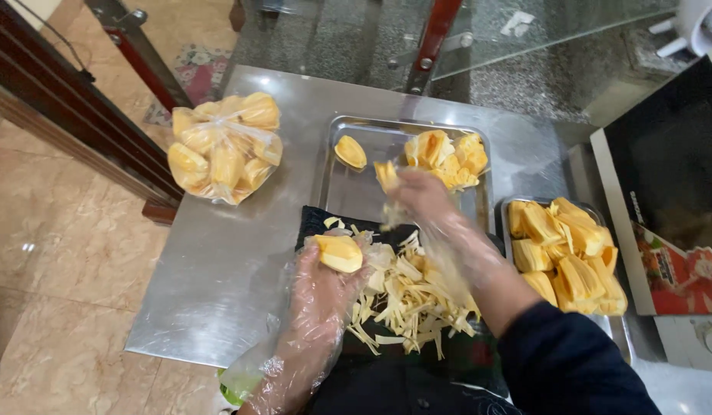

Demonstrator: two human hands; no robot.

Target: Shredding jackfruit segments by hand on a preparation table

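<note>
Brushed steel table [217,261]; glossy clear-plastic-gloved hands [317,300].

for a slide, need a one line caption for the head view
Gloved left hand holds a jackfruit pod over pale strips; right hand reaches over the steel tray.

food stall: steel counter [217,261], fruit trays [329,180].
</note>
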